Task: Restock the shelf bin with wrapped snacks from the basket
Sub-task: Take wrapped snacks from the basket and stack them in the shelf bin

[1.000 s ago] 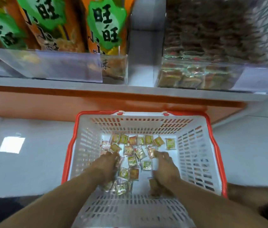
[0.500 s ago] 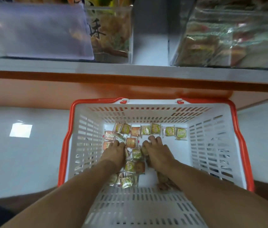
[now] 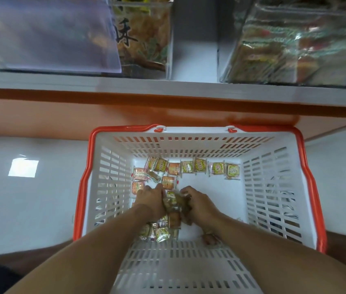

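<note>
A white basket with a red rim stands on the floor below the shelf. Several small wrapped snacks lie on its bottom, most along the far wall and at the left. Both my hands are down inside it. My left hand and my right hand face each other with fingers curled around a bunch of wrapped snacks squeezed between them. More snacks lie under my left wrist. A clear shelf bin with similar wrapped snacks stands at the upper right.
The shelf's white edge and orange base run across above the basket. A clear bin of orange snack bags stands on the shelf at the left. Pale floor tiles lie on both sides of the basket.
My hands have drawn together from spread positions and gathered a bunch of snacks between them. The view has tilted further down, so the basket looks larger.
</note>
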`<state>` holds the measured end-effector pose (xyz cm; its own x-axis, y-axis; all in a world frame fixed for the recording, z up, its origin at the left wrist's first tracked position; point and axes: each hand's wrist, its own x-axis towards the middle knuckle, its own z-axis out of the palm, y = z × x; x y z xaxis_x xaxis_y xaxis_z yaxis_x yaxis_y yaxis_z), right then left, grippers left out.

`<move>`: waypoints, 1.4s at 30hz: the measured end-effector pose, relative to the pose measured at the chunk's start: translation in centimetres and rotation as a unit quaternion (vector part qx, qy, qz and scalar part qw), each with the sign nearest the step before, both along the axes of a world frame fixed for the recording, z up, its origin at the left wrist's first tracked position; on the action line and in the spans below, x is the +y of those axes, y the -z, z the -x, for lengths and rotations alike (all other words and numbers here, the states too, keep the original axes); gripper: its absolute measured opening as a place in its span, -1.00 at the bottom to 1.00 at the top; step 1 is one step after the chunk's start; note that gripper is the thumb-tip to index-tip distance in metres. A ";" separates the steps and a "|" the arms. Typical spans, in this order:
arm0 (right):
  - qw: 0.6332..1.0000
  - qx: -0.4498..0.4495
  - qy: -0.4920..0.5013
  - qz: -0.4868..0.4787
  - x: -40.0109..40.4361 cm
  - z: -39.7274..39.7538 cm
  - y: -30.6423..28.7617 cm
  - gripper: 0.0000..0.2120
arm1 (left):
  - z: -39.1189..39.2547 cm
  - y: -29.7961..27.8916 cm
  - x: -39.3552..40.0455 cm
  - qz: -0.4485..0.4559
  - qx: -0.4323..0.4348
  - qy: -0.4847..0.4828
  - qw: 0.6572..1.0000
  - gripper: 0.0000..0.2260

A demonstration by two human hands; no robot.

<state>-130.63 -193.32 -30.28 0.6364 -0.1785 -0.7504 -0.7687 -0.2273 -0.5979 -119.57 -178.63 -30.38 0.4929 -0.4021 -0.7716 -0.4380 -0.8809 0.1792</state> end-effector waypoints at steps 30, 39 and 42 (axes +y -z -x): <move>0.856 -0.493 0.123 0.093 -6.1 -3.3 -40.1 -0.51 | -6.1 -38.6 -4.5 0.369 0.435 -0.394 0.720 -0.82; 0.832 -0.512 0.211 0.006 -7.0 -5.2 -39.3 -0.48 | -2.7 -39.5 -7.0 0.462 0.472 -0.444 0.605 -0.79; 0.839 -0.500 0.214 -0.007 -7.1 -5.4 -38.7 -0.56 | -2.7 -39.1 -7.5 0.485 0.446 -0.448 0.604 -0.64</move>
<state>-125.21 -200.39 8.46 0.8291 -0.5471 0.1156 0.1089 -0.0448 -0.9930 -116.87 -186.09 8.73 0.4113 -0.7580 -0.5063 0.7889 0.0177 0.6142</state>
